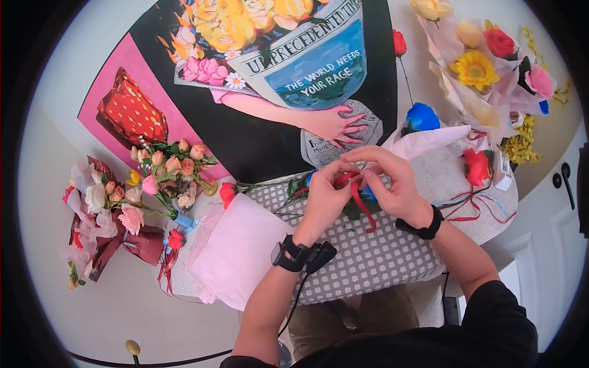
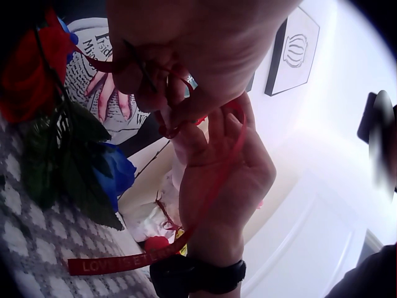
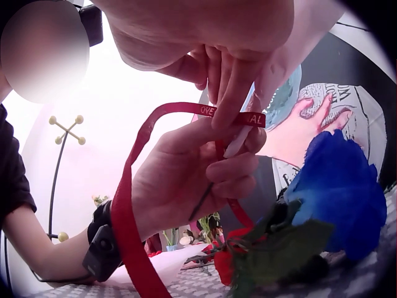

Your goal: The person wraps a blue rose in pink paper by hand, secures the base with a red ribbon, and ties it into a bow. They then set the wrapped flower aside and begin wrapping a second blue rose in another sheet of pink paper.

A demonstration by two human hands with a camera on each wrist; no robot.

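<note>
Above the table, both hands meet around a narrow red ribbon (image 1: pixel 358 199). The left hand (image 1: pixel 327 195) curls its fingers round part of it, with a thin dark stick and a pale piece (image 3: pixel 236 144) between those fingers in the right wrist view. Fingers of the right hand (image 1: pixel 396 184) pinch the ribbon (image 3: pixel 127 205) close by. One ribbon end (image 2: pixel 111 264), with printed lettering, hangs loose in the left wrist view. Beneath the hands lie a blue rose (image 3: pixel 338 195) and green leaves (image 2: pixel 59 161); a red rose (image 2: pixel 31 77) is beside them. The knot area is partly hidden by fingers.
Pink wrapping paper (image 1: pixel 239 251) lies left on the grey patterned cloth (image 1: pixel 368 257). Bouquets (image 1: pixel 116 214) stand at the left, and a wrapped bouquet (image 1: pixel 475 70) at the back right. A large painting (image 1: pixel 245 135) leans behind. Red and blue ribbons (image 1: pixel 472 202) lie right.
</note>
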